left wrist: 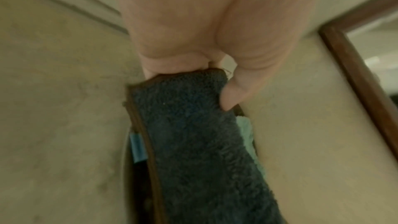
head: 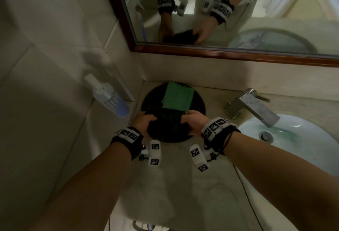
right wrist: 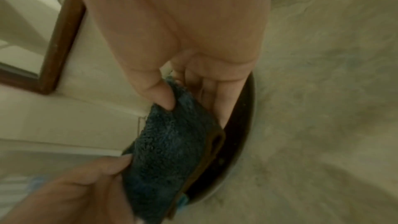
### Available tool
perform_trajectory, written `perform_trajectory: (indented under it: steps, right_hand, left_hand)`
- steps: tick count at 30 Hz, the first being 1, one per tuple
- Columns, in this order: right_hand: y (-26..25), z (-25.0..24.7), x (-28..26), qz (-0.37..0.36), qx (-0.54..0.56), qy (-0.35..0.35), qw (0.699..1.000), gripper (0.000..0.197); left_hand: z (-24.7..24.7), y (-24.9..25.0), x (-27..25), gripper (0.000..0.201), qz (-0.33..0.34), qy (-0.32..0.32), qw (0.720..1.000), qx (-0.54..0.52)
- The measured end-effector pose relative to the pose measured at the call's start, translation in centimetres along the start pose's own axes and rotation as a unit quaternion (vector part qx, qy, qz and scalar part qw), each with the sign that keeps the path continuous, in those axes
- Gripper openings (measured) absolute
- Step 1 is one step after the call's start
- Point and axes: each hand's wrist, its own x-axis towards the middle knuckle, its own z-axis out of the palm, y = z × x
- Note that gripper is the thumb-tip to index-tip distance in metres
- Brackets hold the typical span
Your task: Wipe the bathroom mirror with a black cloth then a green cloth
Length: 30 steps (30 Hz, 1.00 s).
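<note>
Both forearms fill the near field of the head view, and at their ends the black cloth [head: 166, 124] is gripped from two sides: the left hand [head: 144, 121] is curled round its 9 o'clock edge, thumb on top, and the right hand [head: 194, 120] pinches its 3 o'clock edge between thumb and fingers. The cloth is held just over the near rim of a dark round tray [head: 199, 100] on the counter [head: 183, 185], with the green cloth [head: 178, 97] lying folded on the tray at 12 o'clock of it, apparently touching or slightly overlapped. The mirror [head: 238, 10] is seen further off at 12 o'clock and has probably not yet been wiped. Several risks can be judged: the green cloth may be dragged along or tipped off the tray if the black one is lifted while caught against it; the light tray may be shifted by the same pull; the spray bottle [head: 108, 98], leaning near the wall at 10 o'clock, may be knocked by the left elbow; and the tap [head: 251, 106] at 2 o'clock may be struck when the right arm is raised.
</note>
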Motion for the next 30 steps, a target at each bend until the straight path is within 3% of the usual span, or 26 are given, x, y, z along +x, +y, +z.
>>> perform_trajectory:
  steps: [2,5,9,14,21,30]
  right_hand:
    - [0.4,0.0,-0.1,-0.007,-0.078,0.029,0.996,0.066]
    - [1.1,-0.4,-0.3,-0.024,-0.134,0.055,0.989,0.059]
    - [1.7,-1.0,-0.4,-0.029,-0.145,0.061,0.987,0.037]
    - [1.5,-1.4,-1.0,-0.032,-0.160,0.073,0.984,0.034]
    - [2.4,-1.5,-1.0,0.009,-0.213,0.053,0.976,0.029]
    - [2.3,-2.0,-1.1,-0.009,-0.236,0.072,0.969,0.025]
  left_hand:
    - [-0.2,-0.1,0.4,0.062,0.024,0.011,0.998,0.058]
    - [-0.2,-0.4,0.8,0.077,0.065,0.012,0.991,0.120]
    - [0.2,-0.6,0.7,0.071,0.116,-0.008,0.972,0.203]
    - [0.8,-0.8,1.4,0.069,0.153,-0.009,0.943,0.296]
    - [0.7,-2.2,1.8,0.066,0.150,0.035,0.912,0.379]
    - [0.6,-1.8,1.5,0.068,0.127,0.042,0.904,0.407]
